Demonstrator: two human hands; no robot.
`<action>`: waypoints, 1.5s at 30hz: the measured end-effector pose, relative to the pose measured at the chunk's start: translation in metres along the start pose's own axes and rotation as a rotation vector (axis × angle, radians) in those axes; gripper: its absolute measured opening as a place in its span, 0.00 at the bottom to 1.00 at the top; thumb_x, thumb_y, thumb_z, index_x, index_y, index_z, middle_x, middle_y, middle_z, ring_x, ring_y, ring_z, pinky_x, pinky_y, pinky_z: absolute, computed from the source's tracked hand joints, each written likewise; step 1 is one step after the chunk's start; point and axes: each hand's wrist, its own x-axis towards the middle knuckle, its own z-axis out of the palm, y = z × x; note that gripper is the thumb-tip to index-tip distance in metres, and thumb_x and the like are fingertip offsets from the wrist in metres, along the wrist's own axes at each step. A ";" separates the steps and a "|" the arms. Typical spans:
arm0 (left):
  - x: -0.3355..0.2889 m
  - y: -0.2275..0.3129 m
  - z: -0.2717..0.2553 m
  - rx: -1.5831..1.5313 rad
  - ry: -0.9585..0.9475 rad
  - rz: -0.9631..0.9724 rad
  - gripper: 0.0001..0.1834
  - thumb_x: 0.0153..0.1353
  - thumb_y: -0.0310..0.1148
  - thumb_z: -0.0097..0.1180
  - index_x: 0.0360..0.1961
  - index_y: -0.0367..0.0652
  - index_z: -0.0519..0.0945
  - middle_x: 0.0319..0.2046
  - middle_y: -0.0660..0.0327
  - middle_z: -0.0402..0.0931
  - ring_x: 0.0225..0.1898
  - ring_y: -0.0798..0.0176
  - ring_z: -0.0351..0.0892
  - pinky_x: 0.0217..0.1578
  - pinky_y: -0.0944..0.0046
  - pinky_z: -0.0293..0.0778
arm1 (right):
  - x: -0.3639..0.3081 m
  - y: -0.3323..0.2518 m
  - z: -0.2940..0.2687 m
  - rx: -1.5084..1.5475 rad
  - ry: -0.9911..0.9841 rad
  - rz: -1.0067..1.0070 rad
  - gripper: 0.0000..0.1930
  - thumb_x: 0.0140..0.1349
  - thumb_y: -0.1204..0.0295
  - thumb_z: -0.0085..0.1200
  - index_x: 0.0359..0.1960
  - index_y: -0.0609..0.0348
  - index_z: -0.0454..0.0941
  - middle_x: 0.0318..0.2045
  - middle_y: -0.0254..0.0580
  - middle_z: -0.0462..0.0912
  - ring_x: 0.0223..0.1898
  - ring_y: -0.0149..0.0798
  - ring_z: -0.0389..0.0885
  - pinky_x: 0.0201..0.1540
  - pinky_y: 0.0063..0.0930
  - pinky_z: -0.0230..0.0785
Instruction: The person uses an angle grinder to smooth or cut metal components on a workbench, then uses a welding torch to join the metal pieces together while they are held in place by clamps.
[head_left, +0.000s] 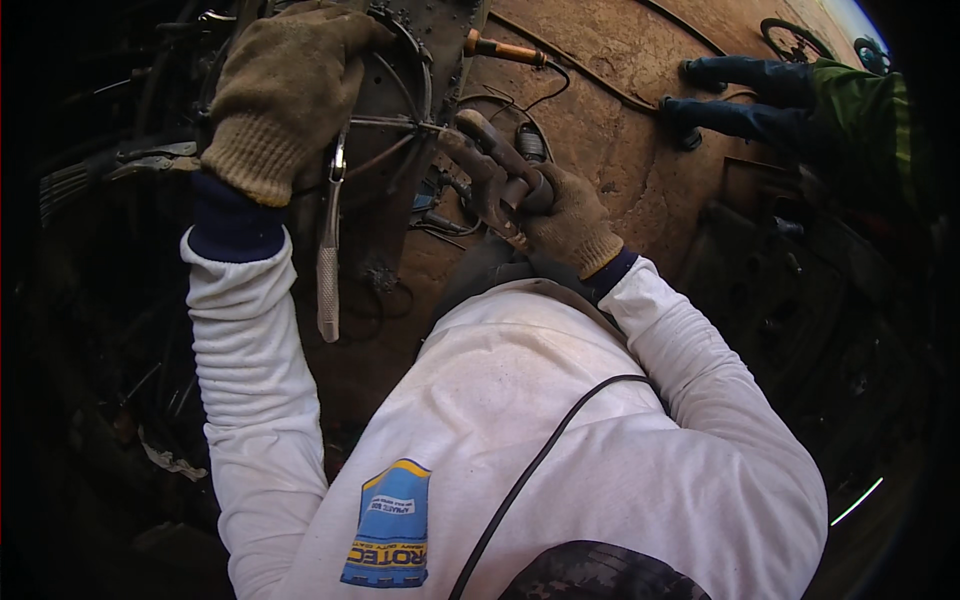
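Observation:
My left hand [290, 95], in a brown knit glove, is closed over the left side of a round metal frame [425, 75]; its fingertips are partly hidden. Thin rods of the frame meet at a hub near its lower right. Below that hand a silver tool with a knurled handle [328, 270], perhaps a ratchet, points toward me. My right hand [570, 215], gloved alike, grips a rusty clamp-like tool [490, 180] with two thick curved arms. The tool's upper end is close to the hub; whether they touch I cannot tell.
Locking pliers [155, 160] lie left of the frame. An orange-handled tool [505, 48] with a cable lies beyond the dark metal table [385, 225]. Cables cross the brown floor [620, 150]. A person in a green top [860, 125] is at the far right, near a bicycle wheel [795, 40].

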 end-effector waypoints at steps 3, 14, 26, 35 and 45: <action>0.000 -0.002 0.001 0.000 0.006 0.005 0.12 0.64 0.25 0.58 0.46 0.44 0.89 0.49 0.54 0.87 0.52 0.52 0.87 0.56 0.57 0.82 | -0.001 0.001 0.003 -0.024 0.024 -0.005 0.20 0.55 0.63 0.69 0.47 0.58 0.83 0.36 0.52 0.87 0.39 0.49 0.89 0.43 0.39 0.80; -0.004 -0.006 -0.001 0.010 0.013 0.094 0.14 0.62 0.25 0.62 0.49 0.45 0.87 0.47 0.54 0.87 0.49 0.51 0.87 0.54 0.56 0.82 | -0.002 -0.012 0.000 0.007 -0.041 0.089 0.22 0.57 0.69 0.68 0.54 0.60 0.82 0.41 0.52 0.89 0.40 0.44 0.90 0.45 0.36 0.81; -0.001 -0.001 0.003 0.068 -0.008 0.018 0.14 0.64 0.26 0.60 0.50 0.46 0.86 0.45 0.54 0.87 0.46 0.51 0.88 0.51 0.56 0.83 | -0.008 0.001 0.005 0.177 0.033 0.069 0.14 0.57 0.70 0.69 0.43 0.59 0.81 0.35 0.35 0.87 0.35 0.26 0.83 0.38 0.31 0.77; 0.000 0.000 -0.001 -0.004 -0.023 -0.025 0.13 0.66 0.27 0.57 0.49 0.46 0.87 0.44 0.54 0.88 0.45 0.51 0.88 0.49 0.57 0.83 | -0.005 -0.004 0.001 0.227 0.018 0.048 0.19 0.58 0.67 0.67 0.49 0.64 0.81 0.35 0.51 0.88 0.38 0.41 0.89 0.43 0.35 0.79; -0.003 -0.005 0.006 -0.042 0.046 0.074 0.12 0.66 0.26 0.57 0.46 0.45 0.88 0.46 0.56 0.88 0.45 0.53 0.89 0.50 0.58 0.84 | -0.007 0.005 0.011 0.179 -0.048 0.094 0.21 0.56 0.67 0.67 0.50 0.62 0.81 0.34 0.52 0.87 0.35 0.44 0.90 0.41 0.36 0.81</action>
